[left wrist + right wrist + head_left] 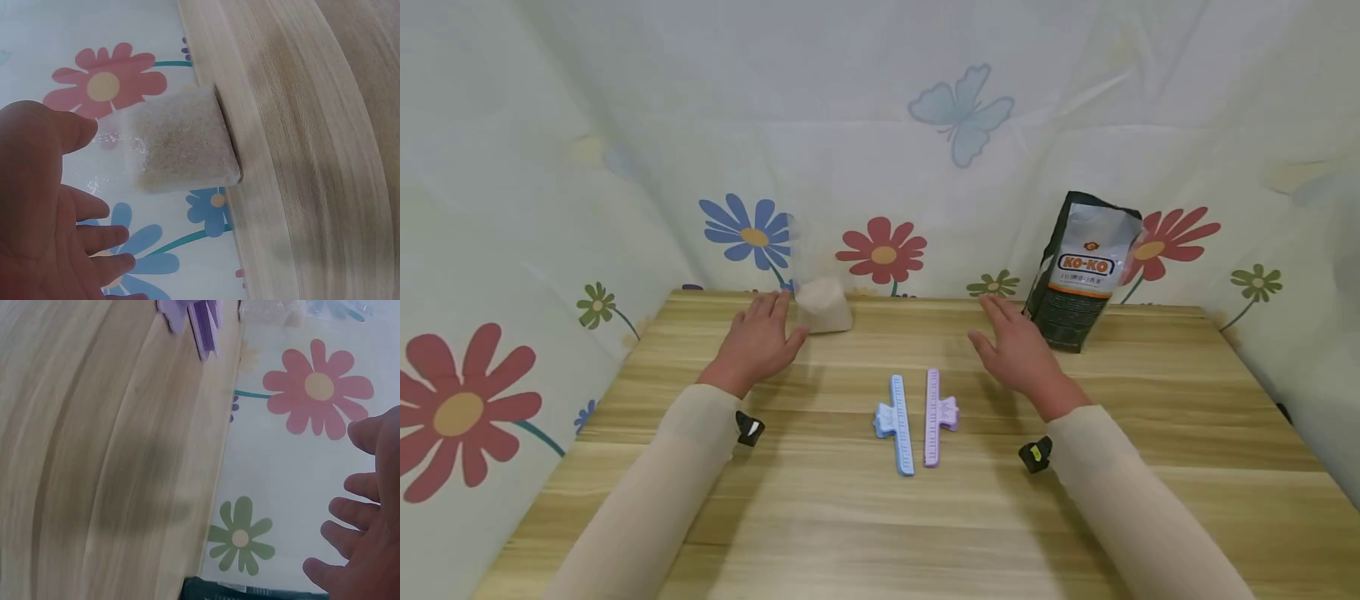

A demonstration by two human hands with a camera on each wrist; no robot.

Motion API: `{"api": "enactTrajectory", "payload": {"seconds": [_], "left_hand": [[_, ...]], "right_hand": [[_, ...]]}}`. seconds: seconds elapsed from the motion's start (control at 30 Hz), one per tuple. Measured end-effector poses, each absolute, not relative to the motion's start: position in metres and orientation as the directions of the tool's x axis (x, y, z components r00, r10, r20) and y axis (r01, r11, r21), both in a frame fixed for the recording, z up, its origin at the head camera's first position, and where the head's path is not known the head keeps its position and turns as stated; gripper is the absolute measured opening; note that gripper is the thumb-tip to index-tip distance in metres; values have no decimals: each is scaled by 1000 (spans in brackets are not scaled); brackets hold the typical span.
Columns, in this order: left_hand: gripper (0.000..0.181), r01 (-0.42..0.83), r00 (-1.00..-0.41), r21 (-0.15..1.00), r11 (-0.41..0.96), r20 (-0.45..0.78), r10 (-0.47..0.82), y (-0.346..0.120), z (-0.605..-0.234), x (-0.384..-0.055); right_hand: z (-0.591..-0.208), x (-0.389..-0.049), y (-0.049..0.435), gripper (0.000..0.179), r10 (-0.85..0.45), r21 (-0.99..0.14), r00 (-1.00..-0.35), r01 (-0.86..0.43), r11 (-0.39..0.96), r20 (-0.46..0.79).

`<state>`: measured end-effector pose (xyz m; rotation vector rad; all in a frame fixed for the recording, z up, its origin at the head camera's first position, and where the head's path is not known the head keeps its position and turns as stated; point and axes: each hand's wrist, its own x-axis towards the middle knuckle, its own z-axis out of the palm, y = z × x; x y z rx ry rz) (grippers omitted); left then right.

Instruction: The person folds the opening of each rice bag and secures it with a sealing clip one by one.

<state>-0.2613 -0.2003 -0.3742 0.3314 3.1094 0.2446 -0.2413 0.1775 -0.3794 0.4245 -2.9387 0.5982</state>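
I have the left hand (758, 340) and right hand (1021, 354) spread, empty; nearer clips (901, 429) unattached, far grain bag (824, 307) and pouch (1082, 279) unclipped.

Orange-striped bag (1084, 275), purple clip (932, 417)

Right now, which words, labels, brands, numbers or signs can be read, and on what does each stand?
"KO-KO": on the front of the dark bag.
Line of characters under it: too small and blurred to read.
Fine print lower on that bag: too small to read.
Marks along the blue clip and purple clip: too small to make out.
Clear bag: no text seen.
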Motion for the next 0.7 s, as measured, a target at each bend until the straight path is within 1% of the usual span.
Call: {"api": "enactTrajectory", "payload": {"seconds": [0.17, 0.43, 0.7], "left_hand": [[73, 197, -980, 166, 966, 7, 198, -201, -376, -265], [73, 180, -983, 166, 970, 0, 183, -201, -374, -271], [74, 169, -985, 194, 966, 5, 171, -202, -373, -275]], "right_hand": [[-382, -245, 170, 65, -248, -376, -958, -286, 881, 148], [-386, -252, 159, 64, -245, -388, -956, -291, 874, 164], [-388, -256, 146, 63, -248, -401, -954, -295, 867, 166]]}}
